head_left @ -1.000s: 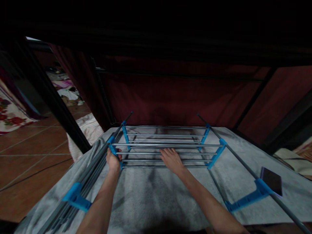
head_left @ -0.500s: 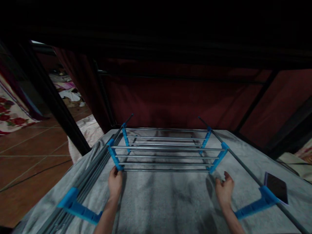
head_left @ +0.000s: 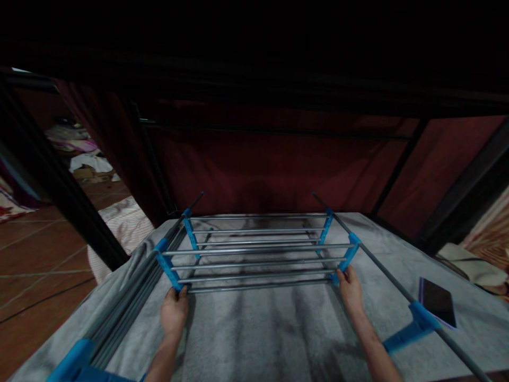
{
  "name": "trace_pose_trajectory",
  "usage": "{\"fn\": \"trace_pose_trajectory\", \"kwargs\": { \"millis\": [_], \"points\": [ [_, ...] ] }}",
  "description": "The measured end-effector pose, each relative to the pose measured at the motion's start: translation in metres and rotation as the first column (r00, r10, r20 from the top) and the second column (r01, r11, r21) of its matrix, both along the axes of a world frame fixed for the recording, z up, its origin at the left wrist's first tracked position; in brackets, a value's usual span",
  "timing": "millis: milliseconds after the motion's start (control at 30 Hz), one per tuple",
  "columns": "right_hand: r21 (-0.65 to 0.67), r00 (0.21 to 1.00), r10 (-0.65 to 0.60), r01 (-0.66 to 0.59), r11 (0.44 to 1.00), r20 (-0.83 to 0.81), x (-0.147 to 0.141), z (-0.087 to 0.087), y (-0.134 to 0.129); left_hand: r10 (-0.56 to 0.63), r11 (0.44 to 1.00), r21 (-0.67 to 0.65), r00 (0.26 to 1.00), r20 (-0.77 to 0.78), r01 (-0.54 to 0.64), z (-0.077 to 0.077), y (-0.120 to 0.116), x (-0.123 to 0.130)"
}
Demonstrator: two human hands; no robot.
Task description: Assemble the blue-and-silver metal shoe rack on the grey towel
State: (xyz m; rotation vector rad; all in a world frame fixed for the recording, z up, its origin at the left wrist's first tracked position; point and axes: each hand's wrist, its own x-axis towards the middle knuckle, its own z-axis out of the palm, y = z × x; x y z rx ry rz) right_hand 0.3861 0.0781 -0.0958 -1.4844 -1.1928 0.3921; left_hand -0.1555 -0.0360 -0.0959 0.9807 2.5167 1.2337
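A rack frame of grey metal tubes (head_left: 246, 276) and blue plastic brackets lies on a grey cloth. My left hand (head_left: 174, 313) is closed on the lower end of the near left bracket (head_left: 169, 269). On the opposite side, the fingers of my right hand (head_left: 350, 291) grip the bottom of the near right bracket (head_left: 349, 253). Cross tubes run between the two brackets. Beyond them stands a second pair, a far left bracket (head_left: 191, 231) and a far right bracket (head_left: 325, 229), joined by more tubes. My fingertips are partly hidden behind the plastic.
Several loose grey tubes (head_left: 137, 297) lie along the left side. Nearer me are another blue bracket at left (head_left: 77, 363) and one at right (head_left: 413, 329) on the long side tube. A phone (head_left: 437, 301) rests at right. Dark posts and a red curtain (head_left: 270, 170) stand behind.
My right hand, apart from the frame before, has moved in and closed on the near right bracket. My left hand stays at the left bracket. The view has shifted slightly.
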Motion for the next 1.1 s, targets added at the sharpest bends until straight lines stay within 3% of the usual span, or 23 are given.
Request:
{"fn": "trace_pose_trajectory", "kwargs": {
  "millis": [100,633,1100],
  "points": [
    [-0.049,1.0,0.01,-0.012,0.999,-0.025,0.003,0.0,0.004,0.026,0.999,-0.036,1.0,-0.007,-0.027,0.001,0.004,0.002],
    [-0.04,1.0,0.021,-0.022,0.999,-0.011,-0.002,0.004,0.043,0.034,0.988,-0.15,0.998,-0.054,-0.041,0.015,0.046,0.005],
    [-0.054,1.0,0.018,-0.017,0.998,0.014,-0.002,-0.003,0.059,0.064,0.976,-0.206,0.996,-0.061,-0.075,0.014,0.057,0.007]
  ]
}}
